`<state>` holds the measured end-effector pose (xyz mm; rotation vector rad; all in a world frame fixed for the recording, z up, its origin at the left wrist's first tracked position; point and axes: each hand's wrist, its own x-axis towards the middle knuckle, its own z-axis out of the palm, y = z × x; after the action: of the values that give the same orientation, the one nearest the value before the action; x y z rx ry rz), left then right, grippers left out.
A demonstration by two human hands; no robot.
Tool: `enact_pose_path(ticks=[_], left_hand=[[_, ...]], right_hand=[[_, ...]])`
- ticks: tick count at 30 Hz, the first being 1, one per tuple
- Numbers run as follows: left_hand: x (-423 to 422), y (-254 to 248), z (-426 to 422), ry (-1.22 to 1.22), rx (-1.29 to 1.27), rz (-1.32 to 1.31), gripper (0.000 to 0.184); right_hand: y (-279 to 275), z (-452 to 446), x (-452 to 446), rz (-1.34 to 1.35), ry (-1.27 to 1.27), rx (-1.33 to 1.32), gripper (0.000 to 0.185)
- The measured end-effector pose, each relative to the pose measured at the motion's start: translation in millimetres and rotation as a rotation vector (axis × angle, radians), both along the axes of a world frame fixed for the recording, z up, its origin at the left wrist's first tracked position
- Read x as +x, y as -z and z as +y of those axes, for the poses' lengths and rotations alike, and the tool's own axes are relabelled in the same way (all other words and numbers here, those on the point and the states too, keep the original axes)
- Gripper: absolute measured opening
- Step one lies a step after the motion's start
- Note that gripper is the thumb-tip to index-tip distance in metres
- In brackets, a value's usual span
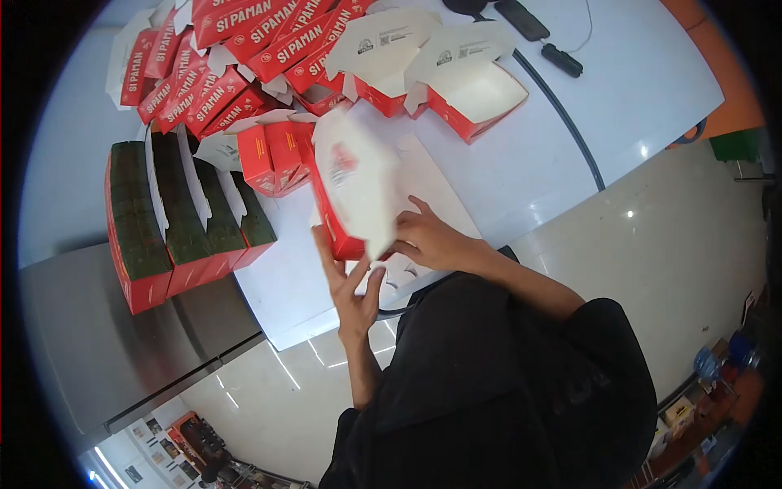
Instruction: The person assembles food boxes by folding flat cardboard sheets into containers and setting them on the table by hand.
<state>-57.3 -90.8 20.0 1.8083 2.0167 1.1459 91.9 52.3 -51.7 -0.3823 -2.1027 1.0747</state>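
A red and white cardboard food box [356,175] sits in front of me with its white lid tilted up, slightly blurred by motion. My left hand [352,297] is at its near left corner, fingers stretched along the red side and thumb by the front edge. On the near right, my right hand [432,236] grips the box by its edge, with some fingertips hidden behind the white lid. Just beyond stand folded red boxes [277,155]. Two opened boxes with white insides, one of them the right-hand box [481,90], lie farther back.
Many red boxes [269,41] are piled at the back of the white table [529,187]. Several stacks of flat boxes with dark green tops [138,212] stand at left, beside a metal surface [163,350]. A black cable [562,114] and a black device [521,20] lie at right.
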Motion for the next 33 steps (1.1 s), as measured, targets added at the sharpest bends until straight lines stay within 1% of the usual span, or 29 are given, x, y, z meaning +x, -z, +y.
enact_pose_path(ticks=[1, 2, 3, 5, 6, 8, 9, 10, 11, 12, 14, 15, 16, 17, 18, 19, 20, 21, 22, 23, 25, 26, 29, 30, 32, 33], left_hand=[[-5.0, -5.2, -6.3, 0.037, 0.068, -0.002, 0.043], [-11.6, -5.8, -10.9, 0.073, 0.210, -0.020, 0.051], [-17.5, -4.1, -17.6, 0.125, 0.348, 0.037, 0.084], [-5.4, -4.7, -8.7, 0.054, 0.566, -0.105, 0.118], [-7.7, 6.2, -7.2, 0.009, 0.523, -0.112, 0.139], [-8.6, 32.6, -19.8, -0.125, -0.024, -0.162, 0.096], [-9.1, 45.8, -25.9, -0.165, -0.310, -0.128, 0.075], [-6.0, 55.4, -24.0, -0.175, -0.430, -0.338, 0.052], [-5.9, 66.7, -27.4, -0.204, -0.440, -0.372, 0.044], [-4.8, 74.5, -27.9, -0.231, -0.447, -0.405, 0.036], [4.1, 87.7, -26.9, -0.361, -0.376, -0.675, 0.037], [5.9, 86.7, -23.3, -0.424, -0.322, -0.774, 0.040], [6.2, 83.8, -20.2, -0.489, -0.264, -0.872, 0.043], [5.2, 82.4, -18.7, -0.556, -0.201, -0.968, 0.046], [-2.4, 84.3, -21.7, -0.544, -0.215, -1.120, 0.056], [-7.5, 84.5, -24.7, -0.536, -0.299, -1.127, 0.056], [-12.3, 84.8, -26.8, -0.525, -0.386, -1.134, 0.056], [-16.1, 85.0, -28.8, -0.511, -0.475, -1.140, 0.057], [-18.6, 83.7, -30.5, -0.451, -0.487, -1.150, 0.061], [-20.0, 80.2, -33.3, -0.391, -0.501, -1.158, 0.066], [-24.3, 74.9, -37.7, -0.266, -0.525, -1.166, 0.077], [-27.1, 78.6, -40.3, -0.252, -0.392, -1.213, 0.084], [-23.7, 59.8, -28.8, -0.243, 0.044, -0.756, 0.086], [-29.8, 60.0, -29.7, -0.164, 0.067, -0.555, 0.081], [-29.4, 50.7, -23.5, 0.021, -0.077, -0.152, 0.076], [-29.1, 41.2, -17.4, 0.109, -0.146, 0.051, 0.074]], right_hand=[[-8.6, -3.1, 0.0, 0.007, -0.037, -0.073, 0.019], [-17.1, -6.4, 0.0, 0.014, -0.072, -0.146, 0.021], [-25.6, -9.7, 0.0, 0.021, -0.104, -0.220, 0.023], [-53.6, -13.0, 3.7, 0.116, -0.153, -0.366, 0.024], [-66.2, -10.4, 6.7, 0.171, -0.250, -0.468, 0.025], [-90.7, -5.5, 10.0, 0.282, -0.442, -0.682, 0.031], [-104.2, -5.5, 8.5, 0.311, -0.467, -0.829, 0.033], [-117.5, -7.9, 5.0, 0.339, -0.489, -0.978, 0.035], [-123.7, -10.3, 1.2, 0.367, -0.507, -1.126, 0.037], [-115.6, -8.3, -4.2, 0.148, -0.526, -1.076, 0.063], [-105.6, -9.8, -10.8, -0.003, -0.472, -0.654, 0.078], [-97.3, -10.8, -14.6, -0.076, -0.443, -0.442, 0.086], [-59.4, -18.5, -18.4, -0.151, -0.451, -0.240, 0.104], [-44.5, -24.6, -15.6, -0.284, -0.421, -0.109, 0.104], [-34.3, -31.0, -9.2, -0.415, -0.391, 0.024, 0.104], [-19.7, -35.2, -4.1, -0.544, -0.360, 0.159, 0.104], [8.2, -38.2, -3.9, -0.485, -0.277, 0.209, 0.086], [33.6, -36.8, -4.2, -0.466, -0.279, 0.197, 0.077], [56.4, -30.8, -4.8, -0.449, -0.279, 0.182, 0.067], [67.5, -25.6, -3.1, -0.432, -0.279, 0.165, 0.059], [60.2, -15.3, 2.1, -0.483, -0.282, -0.021, 0.043], [56.2, -10.8, 4.5, -0.505, -0.279, -0.115, 0.036], [30.6, 4.4, 9.4, -0.445, -0.278, -0.303, 0.027], [22.6, 8.1, 11.1, -0.478, -0.315, -0.345, 0.025], [7.4, 13.5, 13.7, -0.547, -0.396, -0.424, 0.021], [-0.6, 15.8, 13.5, -0.510, -0.405, -0.445, 0.022]])
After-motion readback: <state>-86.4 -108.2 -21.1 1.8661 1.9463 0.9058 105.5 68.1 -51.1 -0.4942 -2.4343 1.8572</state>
